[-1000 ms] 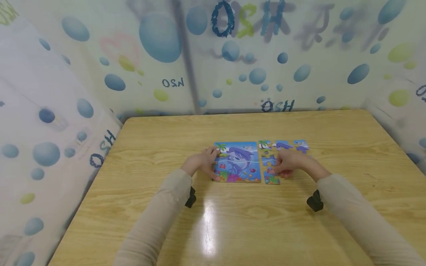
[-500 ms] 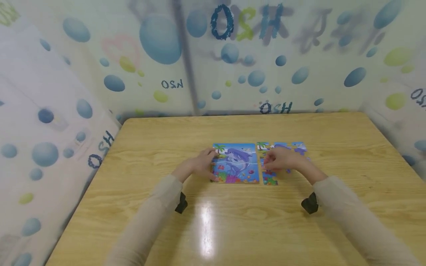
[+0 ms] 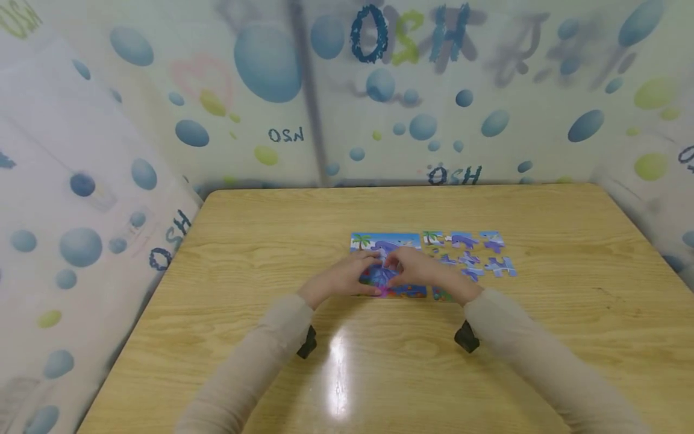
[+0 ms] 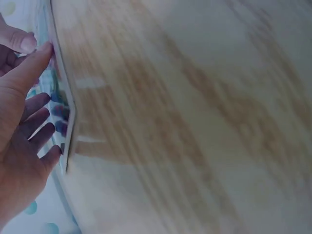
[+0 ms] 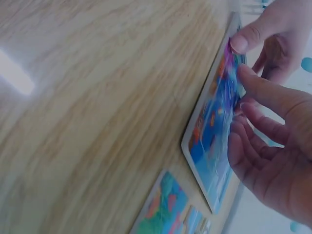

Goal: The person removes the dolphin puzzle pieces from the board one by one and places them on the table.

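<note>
A picture board (image 3: 417,240) with dolphins, a palm tree and bright corals lies flat on the table. In the head view my left hand (image 3: 345,275) reaches over its left half, thumb near the front edge and fingers towards the back. My right hand (image 3: 419,269) is over its middle, facing the left. The two thumbs come close together in the right wrist view. Streaks like creases in a clear film cross the picture (image 5: 227,90) between the hands. The right fingers (image 5: 248,153) are curled; whether they pinch anything is unclear. The left fingers are spread and relaxed in the left wrist view.
Right of the board lie several dolphin puzzle pieces (image 3: 500,266) in loose rows, the nearer ones partly under my right forearm. The wooden table (image 3: 260,241) meets a wall covering (image 3: 347,120) with blue and green dots at the back.
My right hand has moved left from the puzzle pieces onto the middle of the board. The left hand has shifted right from the board's left edge, and the hands now nearly meet.
</note>
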`<state>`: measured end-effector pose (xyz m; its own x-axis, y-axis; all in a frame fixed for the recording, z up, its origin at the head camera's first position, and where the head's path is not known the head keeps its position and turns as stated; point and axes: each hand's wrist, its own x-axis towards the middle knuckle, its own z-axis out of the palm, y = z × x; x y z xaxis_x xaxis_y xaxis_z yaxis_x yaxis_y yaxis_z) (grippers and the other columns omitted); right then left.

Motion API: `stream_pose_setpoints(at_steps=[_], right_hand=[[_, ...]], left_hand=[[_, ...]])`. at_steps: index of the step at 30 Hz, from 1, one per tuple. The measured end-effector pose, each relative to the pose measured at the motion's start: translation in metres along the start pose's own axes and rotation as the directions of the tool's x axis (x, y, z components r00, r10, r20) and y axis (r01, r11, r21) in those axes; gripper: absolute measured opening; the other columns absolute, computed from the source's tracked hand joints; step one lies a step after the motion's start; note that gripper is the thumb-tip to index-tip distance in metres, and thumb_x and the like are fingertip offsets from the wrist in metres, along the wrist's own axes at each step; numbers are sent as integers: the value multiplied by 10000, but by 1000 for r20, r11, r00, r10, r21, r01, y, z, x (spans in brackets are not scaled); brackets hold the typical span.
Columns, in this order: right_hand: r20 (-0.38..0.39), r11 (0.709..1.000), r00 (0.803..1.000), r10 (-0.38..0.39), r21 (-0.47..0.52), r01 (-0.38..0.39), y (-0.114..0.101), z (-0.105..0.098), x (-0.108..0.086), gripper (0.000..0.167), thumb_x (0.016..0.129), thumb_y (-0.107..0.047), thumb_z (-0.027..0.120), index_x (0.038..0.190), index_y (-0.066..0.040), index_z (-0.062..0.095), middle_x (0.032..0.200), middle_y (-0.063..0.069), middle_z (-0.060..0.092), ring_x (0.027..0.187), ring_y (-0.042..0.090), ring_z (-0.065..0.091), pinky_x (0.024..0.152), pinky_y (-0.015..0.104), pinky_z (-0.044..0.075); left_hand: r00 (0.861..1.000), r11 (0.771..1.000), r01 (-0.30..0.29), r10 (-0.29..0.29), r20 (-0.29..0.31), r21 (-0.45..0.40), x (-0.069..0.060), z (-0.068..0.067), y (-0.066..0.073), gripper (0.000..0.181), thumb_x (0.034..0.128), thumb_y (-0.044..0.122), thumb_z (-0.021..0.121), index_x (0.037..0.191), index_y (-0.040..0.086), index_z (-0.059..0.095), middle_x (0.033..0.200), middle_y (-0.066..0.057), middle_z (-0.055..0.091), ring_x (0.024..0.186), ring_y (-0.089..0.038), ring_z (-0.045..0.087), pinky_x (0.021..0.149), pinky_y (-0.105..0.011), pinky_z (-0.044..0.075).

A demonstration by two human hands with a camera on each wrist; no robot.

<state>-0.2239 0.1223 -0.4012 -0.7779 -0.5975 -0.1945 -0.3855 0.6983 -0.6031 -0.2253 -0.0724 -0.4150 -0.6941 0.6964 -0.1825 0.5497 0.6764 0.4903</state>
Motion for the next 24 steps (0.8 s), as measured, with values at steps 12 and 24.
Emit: stream_pose_setpoints(at_steps=[12, 24], right_hand=[[32, 996, 997, 64, -63, -62, -8, 3, 8, 421, 693, -147, 786, 1024, 21, 588, 982, 127, 605, 911, 231, 567, 848, 342, 494], [63, 998, 997, 53, -38, -51, -8, 1, 11, 267, 700, -128, 781, 871, -17, 609, 855, 73, 597, 775, 157, 508, 716, 267, 453]], left_hand=[[998, 998, -60, 60, 4, -36, -2, 2, -6, 690, 820, 301, 677, 1363, -9, 383, 1452, -178, 332, 1339, -338, 310, 1111, -445, 274], [998, 992, -55, 58, 24, -117, -2, 2, -9, 669, 826, 264, 675, 1367, 1, 381, 1476, -169, 288, 1360, -339, 259, 1124, -454, 241]])
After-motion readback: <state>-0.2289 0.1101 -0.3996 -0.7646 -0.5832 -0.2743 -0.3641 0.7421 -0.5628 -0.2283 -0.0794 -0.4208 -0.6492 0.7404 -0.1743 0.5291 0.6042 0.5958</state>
